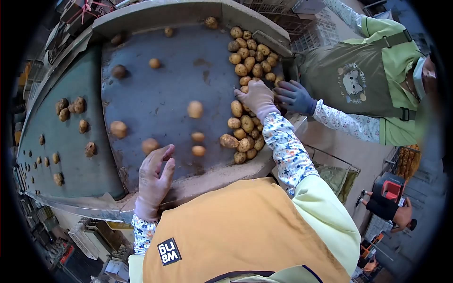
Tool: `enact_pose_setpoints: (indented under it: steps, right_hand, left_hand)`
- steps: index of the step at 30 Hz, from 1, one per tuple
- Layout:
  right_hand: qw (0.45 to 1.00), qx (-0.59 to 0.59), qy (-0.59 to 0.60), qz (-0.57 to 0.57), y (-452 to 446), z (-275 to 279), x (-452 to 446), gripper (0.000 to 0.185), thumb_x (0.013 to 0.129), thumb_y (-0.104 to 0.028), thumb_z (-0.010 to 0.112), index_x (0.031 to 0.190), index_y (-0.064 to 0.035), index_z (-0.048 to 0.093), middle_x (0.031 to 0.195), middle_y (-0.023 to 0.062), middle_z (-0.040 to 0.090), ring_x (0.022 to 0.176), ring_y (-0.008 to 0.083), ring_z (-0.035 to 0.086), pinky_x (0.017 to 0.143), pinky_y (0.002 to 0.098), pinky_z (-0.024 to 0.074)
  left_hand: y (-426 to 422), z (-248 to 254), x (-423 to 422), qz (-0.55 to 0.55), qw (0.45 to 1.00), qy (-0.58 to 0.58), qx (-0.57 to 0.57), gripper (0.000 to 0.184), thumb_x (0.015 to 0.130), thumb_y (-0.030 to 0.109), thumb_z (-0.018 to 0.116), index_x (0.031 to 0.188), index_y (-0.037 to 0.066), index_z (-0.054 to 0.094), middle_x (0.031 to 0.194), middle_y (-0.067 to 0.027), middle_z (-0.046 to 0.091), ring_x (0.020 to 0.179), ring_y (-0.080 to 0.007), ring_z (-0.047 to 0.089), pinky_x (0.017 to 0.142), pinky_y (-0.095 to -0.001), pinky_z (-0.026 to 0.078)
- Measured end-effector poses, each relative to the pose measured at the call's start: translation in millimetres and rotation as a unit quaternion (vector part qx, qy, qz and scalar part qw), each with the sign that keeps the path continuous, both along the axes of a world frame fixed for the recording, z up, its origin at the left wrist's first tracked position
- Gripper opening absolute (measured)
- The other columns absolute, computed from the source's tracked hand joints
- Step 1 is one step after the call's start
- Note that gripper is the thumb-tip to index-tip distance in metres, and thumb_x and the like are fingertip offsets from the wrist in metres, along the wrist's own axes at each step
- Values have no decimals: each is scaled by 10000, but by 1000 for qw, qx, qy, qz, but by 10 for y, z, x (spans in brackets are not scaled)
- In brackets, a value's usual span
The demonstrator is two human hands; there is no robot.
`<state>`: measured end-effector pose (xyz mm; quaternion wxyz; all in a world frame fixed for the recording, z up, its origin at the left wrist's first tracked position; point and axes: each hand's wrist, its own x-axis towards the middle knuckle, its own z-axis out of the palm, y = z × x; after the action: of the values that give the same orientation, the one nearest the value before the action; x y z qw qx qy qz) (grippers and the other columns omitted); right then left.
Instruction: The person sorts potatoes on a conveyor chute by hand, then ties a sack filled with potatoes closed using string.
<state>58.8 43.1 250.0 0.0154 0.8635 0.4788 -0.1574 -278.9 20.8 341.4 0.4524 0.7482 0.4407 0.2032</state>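
My left hand [157, 175], in a pale glove, is over the near edge of the blue-grey belt [165, 99]. Its fingers are apart, with a blurred potato [150, 146] just beyond the fingertips. At the right end of the belt, my right hand [257, 96] reaches onto the crowded potatoes [247, 123], thumb and fingers spread and nothing visibly held; its palm side is hidden. Several loose potatoes lie between my hands, among them a blurred one [195, 109] in the middle.
A co-worker's blue-gloved hand [296, 97] is beside my right hand. The co-worker wears a dark apron [347, 80]. On the left a green belt [71, 127] carries more potatoes. A raised rim [184, 8] borders the far side. Another person [387, 207] is at the lower right.
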Motion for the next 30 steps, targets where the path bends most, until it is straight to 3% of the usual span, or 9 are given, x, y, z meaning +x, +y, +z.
enact_pose_setpoints:
  steps: [7,13,16,17,19,22,24,26,30]
  right_hand:
    - [941,166,170,241,-158,193,-431,394,883,-384,633,1108,-60,635,1042,139,662,921,271,663,778,377,541]
    - [630,637,33,443,17,1576,-668,427,869,-219,637,1256,-62,548,1055,131,641,916,254,644,760,369,539]
    - [756,572,-226,226,997,1840,268,258,903,-147,592,1139,-46,560,945,197,625,832,319,625,742,411,525]
    - [795,558,-177,155,1098,1778,353,368,903,-176,613,1237,-43,536,1022,202,626,914,350,616,813,442,510]
    - [799,521,-37,299,958,1373,109,392,912,-320,598,1143,-6,553,1024,193,613,980,323,600,875,459,499]
    - [891,70,208,399,389,852,-408,608,916,-468,554,1306,-4,499,1245,220,567,1205,353,521,1048,438,380]
    - [955,-39,127,265,24,427,-644,630,910,-467,564,1362,-39,466,1317,238,523,1263,349,484,1087,454,332]
    - [946,151,-61,279,-550,78,-905,631,901,-466,574,1382,-77,448,1324,231,517,1251,335,496,1097,478,308]
    - [851,213,351,328,-913,275,-794,443,864,-335,642,1203,-51,612,1182,174,627,1166,335,555,1035,454,378]
  left_hand:
    - [8,-19,3,-5,998,21,51,297,878,150,631,1131,-5,632,1024,-154,674,939,-279,657,834,-346,508]
    - [14,-1,-60,-8,998,58,37,279,881,163,639,1103,-5,643,1008,-162,677,929,-273,663,827,-345,507]
    - [56,23,-69,2,995,30,92,282,877,159,643,1110,1,641,989,-164,680,918,-281,664,820,-356,507]
    - [59,26,-86,-1,994,25,105,284,880,156,639,1119,1,637,985,-162,681,920,-286,664,822,-359,508]
    - [86,3,-112,17,993,25,111,282,866,156,646,1119,31,643,999,-139,680,893,-281,651,800,-360,499]
    - [53,-2,-142,30,993,39,109,283,847,155,655,1115,64,651,999,-110,679,836,-260,632,759,-358,490]
    - [69,-18,-169,35,990,33,134,285,846,162,656,1113,65,651,984,-106,677,820,-253,627,756,-355,487]
    - [95,73,-180,30,993,51,107,278,860,157,648,1112,38,646,1000,-128,679,872,-273,643,773,-354,499]
    - [81,90,-177,-15,994,65,82,287,872,159,644,1126,25,638,1008,-133,679,915,-293,656,767,-352,514]
